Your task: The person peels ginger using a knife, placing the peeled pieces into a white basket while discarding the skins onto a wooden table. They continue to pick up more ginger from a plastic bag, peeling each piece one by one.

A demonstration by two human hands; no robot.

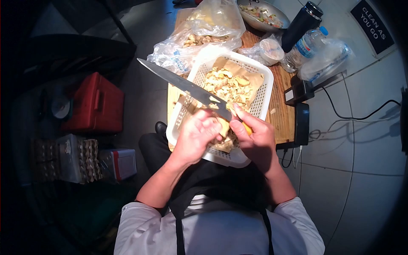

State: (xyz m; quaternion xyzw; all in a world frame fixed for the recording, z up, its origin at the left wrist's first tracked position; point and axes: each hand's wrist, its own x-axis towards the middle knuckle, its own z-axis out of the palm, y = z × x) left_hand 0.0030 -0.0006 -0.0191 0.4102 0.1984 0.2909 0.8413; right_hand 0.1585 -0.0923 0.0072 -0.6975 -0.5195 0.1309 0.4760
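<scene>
My right hand (258, 138) is closed around the yellow handle of a large kitchen knife (182, 85). The blade points up and to the left, with bits of pale peel stuck on it near the handle. In my left hand (192, 138) is a peeled yellow piece of ginger (224, 127), pinched close under the heel of the blade. Both hands are above the near part of a white perforated plastic basket (268, 85). Ginger peelings (229, 87) lie in it on brown paper. My fingers hide part of the ginger.
Behind the basket, a clear plastic bag (212, 25) holds more ginger on the wooden table (281, 102). A pan of food (263, 16), black flask (301, 26) and water bottle (302, 50) stand at the back right. On the left are a red box (95, 104) and egg trays (90, 159).
</scene>
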